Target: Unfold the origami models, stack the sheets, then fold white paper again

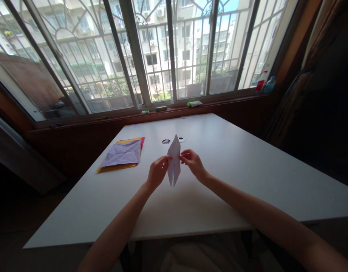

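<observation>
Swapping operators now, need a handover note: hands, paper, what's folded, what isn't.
Left hand and right hand: both pinch the folded pale paper, one on each side, holding it upright above the white table.
Paper stack: on the table to the left, creased lavender sheet on top, yellow and red below, untouched.
Done: the held sheet is folded into a narrow pointed shape.
Left: final form not clear; the stack's coloured sheets lie flat.

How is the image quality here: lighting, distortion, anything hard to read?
Head view: strong backlight from the window leaves the room edges nearly black; wide-angle bending curves the window bars; the folded paper between the left hand and right hand is sharp, shaded on the near side.
</observation>
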Tool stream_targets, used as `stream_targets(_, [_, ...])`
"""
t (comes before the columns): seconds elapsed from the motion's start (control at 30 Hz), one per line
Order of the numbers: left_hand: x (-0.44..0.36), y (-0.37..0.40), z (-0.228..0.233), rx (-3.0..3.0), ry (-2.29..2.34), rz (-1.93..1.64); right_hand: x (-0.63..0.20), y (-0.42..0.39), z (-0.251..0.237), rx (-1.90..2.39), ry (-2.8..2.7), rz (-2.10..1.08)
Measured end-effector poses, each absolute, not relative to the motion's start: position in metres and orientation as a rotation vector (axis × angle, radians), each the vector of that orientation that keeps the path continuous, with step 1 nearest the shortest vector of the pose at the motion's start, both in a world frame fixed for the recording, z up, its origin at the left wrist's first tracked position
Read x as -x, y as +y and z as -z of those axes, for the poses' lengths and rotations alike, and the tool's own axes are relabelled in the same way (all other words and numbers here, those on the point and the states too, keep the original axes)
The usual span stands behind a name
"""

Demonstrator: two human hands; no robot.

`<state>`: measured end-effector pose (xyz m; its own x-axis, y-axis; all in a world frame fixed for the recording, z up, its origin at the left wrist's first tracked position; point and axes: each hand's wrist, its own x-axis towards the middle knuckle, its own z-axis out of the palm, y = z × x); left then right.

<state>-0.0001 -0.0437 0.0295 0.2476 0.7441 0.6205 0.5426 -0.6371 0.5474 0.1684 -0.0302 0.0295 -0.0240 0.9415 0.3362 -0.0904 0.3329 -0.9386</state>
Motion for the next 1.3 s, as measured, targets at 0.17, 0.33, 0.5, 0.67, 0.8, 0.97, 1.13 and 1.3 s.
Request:
stream_targets(0.17, [-0.004, -0.042, -0.028, -2.262, 1.158, -1.35, -0.167, -0.03, -0.028, 0.832, -1.326, -0.978])
stream_targets(0.33, [-0.008, -0.042, -0.028, -2.201, 1.186, -1.365, -0.166, -0.031, -0.025, 0.797, -1.358, -0.94])
stream_targets(0.5, [-0.011, -0.045, -0.03, -2.226, 1.248, -1.393, -0.166, -0.032, -0.023, 0.823, -1.412, -0.843])
stream_targets(0.67, [-0.013, -0.047, -0.029, -2.298, 1.356, -1.405, -0.167, -0.039, -0.026, 0.887, -1.501, -0.709])
stream_targets(0.8, [-0.013, -0.047, -0.027, -2.373, 1.433, -1.384, -0.169, -0.042, -0.029, 0.927, -1.649, -0.533])
stream_targets(0.97, [-0.012, -0.046, -0.026, -2.437, 1.525, -1.306, -0.171, -0.04, -0.026, 0.969, -1.818, -0.392])
stream_targets(1.13, [-0.011, -0.045, -0.025, -2.524, 1.523, -1.288, -0.172, -0.038, -0.02, 1.054, -1.9, -0.253])
stream_targets(1.3, [-0.01, -0.044, -0.024, -2.549, 1.484, -1.249, -0.172, -0.038, -0.02, 1.072, -1.871, -0.24])
